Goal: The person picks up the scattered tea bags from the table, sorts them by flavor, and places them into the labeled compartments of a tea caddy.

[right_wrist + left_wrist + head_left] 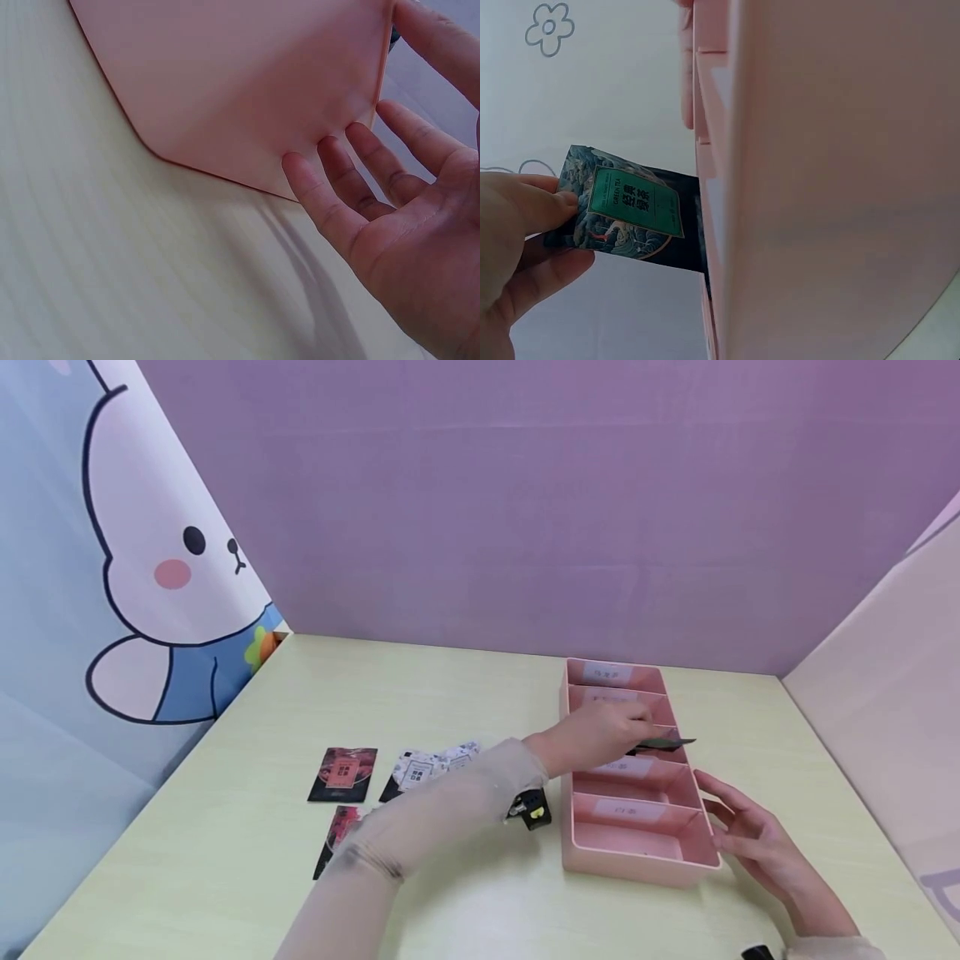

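A pink compartment box (637,870) with white labels on its dividers stands on the table, right of centre. Over its middle section, my left hand (598,733) pinches a green tea sachet (634,206) between thumb and fingers. In the left wrist view the sachet's far end dips behind the box's rim. My right hand (765,847) is at the box's near right side; the right wrist view shows its spread fingertips (296,161) against the pink wall.
Left of the box lie a red and black sachet (343,774), another red-patterned sachet (333,839) and white floral sachets (414,770), partly behind my left sleeve. A small black device (536,810) shows beneath the left forearm. A purple backdrop (487,527) rises behind the table.
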A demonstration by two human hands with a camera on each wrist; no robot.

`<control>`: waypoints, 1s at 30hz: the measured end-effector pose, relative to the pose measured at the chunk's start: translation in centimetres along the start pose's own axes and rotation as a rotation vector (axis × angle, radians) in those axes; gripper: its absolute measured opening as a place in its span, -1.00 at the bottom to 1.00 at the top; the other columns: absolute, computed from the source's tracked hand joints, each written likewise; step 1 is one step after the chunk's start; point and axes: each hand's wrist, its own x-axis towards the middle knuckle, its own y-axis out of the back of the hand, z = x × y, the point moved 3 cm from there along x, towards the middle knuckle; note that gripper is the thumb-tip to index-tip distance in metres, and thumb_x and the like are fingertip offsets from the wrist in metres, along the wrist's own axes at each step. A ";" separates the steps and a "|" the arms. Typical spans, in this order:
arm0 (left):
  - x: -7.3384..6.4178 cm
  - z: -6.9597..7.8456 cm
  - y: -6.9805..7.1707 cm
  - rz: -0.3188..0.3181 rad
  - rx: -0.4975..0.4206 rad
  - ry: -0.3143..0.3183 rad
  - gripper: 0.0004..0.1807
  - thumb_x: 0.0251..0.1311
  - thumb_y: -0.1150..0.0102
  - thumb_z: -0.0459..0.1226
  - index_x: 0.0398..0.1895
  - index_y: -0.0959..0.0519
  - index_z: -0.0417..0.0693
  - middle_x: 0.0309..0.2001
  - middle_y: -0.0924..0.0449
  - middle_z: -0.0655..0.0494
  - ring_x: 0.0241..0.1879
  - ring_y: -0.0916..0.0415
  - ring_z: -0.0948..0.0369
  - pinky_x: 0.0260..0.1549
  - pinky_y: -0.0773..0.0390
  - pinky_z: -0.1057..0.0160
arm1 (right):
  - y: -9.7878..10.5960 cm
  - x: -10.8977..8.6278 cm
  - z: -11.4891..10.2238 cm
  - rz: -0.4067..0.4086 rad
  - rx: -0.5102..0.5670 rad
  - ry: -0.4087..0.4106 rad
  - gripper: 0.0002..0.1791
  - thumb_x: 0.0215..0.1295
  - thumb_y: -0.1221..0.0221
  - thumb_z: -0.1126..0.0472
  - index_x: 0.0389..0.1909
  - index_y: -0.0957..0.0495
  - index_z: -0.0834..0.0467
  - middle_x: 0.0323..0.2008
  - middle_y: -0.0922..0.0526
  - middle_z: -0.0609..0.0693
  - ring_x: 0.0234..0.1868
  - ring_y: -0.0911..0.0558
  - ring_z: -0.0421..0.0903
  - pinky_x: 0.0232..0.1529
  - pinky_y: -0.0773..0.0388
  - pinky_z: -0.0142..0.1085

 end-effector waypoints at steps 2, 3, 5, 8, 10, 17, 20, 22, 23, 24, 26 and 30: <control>0.1 0.2 -0.2 -0.017 -0.015 0.002 -0.77 0.42 -0.12 -0.31 -0.03 -0.73 0.12 -0.24 -0.60 0.19 -0.26 -0.56 0.34 -0.30 -0.50 0.52 | 0.0 0.0 0.0 -0.023 0.008 0.025 -0.22 0.30 0.13 0.73 0.52 0.08 0.39 0.50 -0.17 0.03 0.39 -0.34 -0.07 0.25 -0.41 -0.27; 0.1 0.2 -0.4 -0.020 -0.025 0.005 -0.79 0.42 -0.13 -0.30 -0.06 -0.73 0.10 -0.24 -0.61 0.18 -0.26 -0.57 0.34 -0.28 -0.51 0.52 | 0.1 0.0 0.0 -0.028 0.017 0.033 -0.22 0.30 0.13 0.73 0.52 0.07 0.39 0.51 -0.17 0.04 0.39 -0.34 -0.06 0.25 -0.41 -0.26; 0.2 0.3 -0.6 -0.031 -0.045 0.009 -0.80 0.42 -0.14 -0.31 -0.09 -0.74 0.08 -0.23 -0.61 0.18 -0.23 -0.60 0.33 -0.22 -0.51 0.53 | 0.2 0.0 0.1 -0.039 0.030 0.046 -0.22 0.29 0.14 0.74 0.52 0.08 0.40 0.51 -0.16 0.06 0.40 -0.33 -0.05 0.26 -0.41 -0.25; 0.3 0.5 -1.1 -0.062 -0.065 0.007 -0.78 0.41 -0.13 -0.35 -0.06 -0.73 0.04 -0.19 -0.63 0.16 -0.16 -0.62 0.32 -0.15 -0.50 0.55 | 0.3 -0.1 0.2 -0.046 0.028 0.055 -0.22 0.28 0.15 0.76 0.52 0.10 0.42 0.51 -0.15 0.07 0.40 -0.33 -0.04 0.25 -0.41 -0.25; 0.4 0.6 -1.3 -0.088 -0.063 0.002 -0.75 0.41 -0.10 -0.38 -0.02 -0.73 0.03 -0.16 -0.64 0.16 -0.13 -0.62 0.32 -0.09 -0.47 0.56 | 0.4 -0.1 0.3 -0.044 0.023 0.055 -0.22 0.28 0.15 0.76 0.52 0.10 0.42 0.52 -0.14 0.07 0.40 -0.33 -0.04 0.25 -0.41 -0.25; 0.3 0.5 -1.0 -0.087 -0.112 0.042 -0.75 0.42 -0.11 -0.36 0.00 -0.72 0.02 -0.14 -0.63 0.14 -0.14 -0.62 0.33 -0.12 -0.47 0.58 | 0.0 0.0 0.2 -0.033 0.011 0.039 -0.22 0.29 0.14 0.74 0.52 0.10 0.42 0.51 -0.15 0.05 0.39 -0.34 -0.06 0.26 -0.41 -0.26; 0.2 0.2 -0.2 -0.021 -0.172 0.066 -0.78 0.40 -0.16 -0.34 -0.03 -0.73 0.04 -0.18 -0.63 0.14 -0.22 -0.60 0.34 -0.20 -0.46 0.59 | -0.1 0.1 0.1 -0.024 0.002 0.023 -0.22 0.30 0.13 0.72 0.52 0.10 0.41 0.51 -0.16 0.01 0.38 -0.34 -0.08 0.25 -0.41 -0.27; 0.2 0.2 0.3 0.015 -0.184 0.066 -0.79 0.39 -0.17 -0.33 -0.05 -0.74 0.06 -0.19 -0.63 0.16 -0.24 -0.58 0.34 -0.23 -0.46 0.58 | -0.2 0.0 0.0 -0.015 -0.003 0.011 -0.22 0.31 0.12 0.71 0.52 0.10 0.39 0.51 -0.17 -0.01 0.38 -0.35 -0.10 0.24 -0.41 -0.28; 0.2 0.3 0.5 0.026 -0.170 0.059 -0.78 0.38 -0.18 -0.33 -0.04 -0.74 0.09 -0.20 -0.64 0.17 -0.25 -0.57 0.35 -0.25 -0.46 0.58 | -0.2 0.0 0.0 -0.014 -0.006 0.007 -0.22 0.31 0.12 0.71 0.53 0.10 0.39 0.51 -0.17 -0.01 0.38 -0.35 -0.10 0.24 -0.41 -0.29; 0.2 0.4 0.7 0.033 -0.147 0.049 -0.77 0.38 -0.17 -0.33 -0.05 -0.74 0.11 -0.20 -0.64 0.19 -0.25 -0.57 0.36 -0.27 -0.47 0.57 | -0.2 0.0 0.0 -0.013 -0.009 0.006 -0.22 0.31 0.12 0.71 0.53 0.10 0.39 0.51 -0.17 -0.01 0.38 -0.35 -0.10 0.24 -0.42 -0.29; 0.2 0.7 0.9 0.035 -0.106 0.025 -0.77 0.39 -0.17 -0.31 -0.04 -0.74 0.13 -0.18 -0.64 0.22 -0.22 -0.57 0.37 -0.26 -0.49 0.56 | -0.2 0.0 -0.1 -0.015 -0.017 0.011 -0.22 0.30 0.13 0.72 0.52 0.11 0.40 0.51 -0.18 0.00 0.37 -0.35 -0.09 0.24 -0.42 -0.29; 0.3 1.4 1.0 0.017 -0.046 -0.015 -0.76 0.40 -0.13 -0.33 -0.03 -0.73 0.10 -0.14 -0.64 0.22 -0.16 -0.59 0.38 -0.20 -0.50 0.57 | -0.1 0.0 -0.1 -0.037 -0.021 0.037 -0.21 0.27 0.16 0.75 0.51 0.13 0.43 0.51 -0.15 0.04 0.38 -0.35 -0.06 0.24 -0.42 -0.28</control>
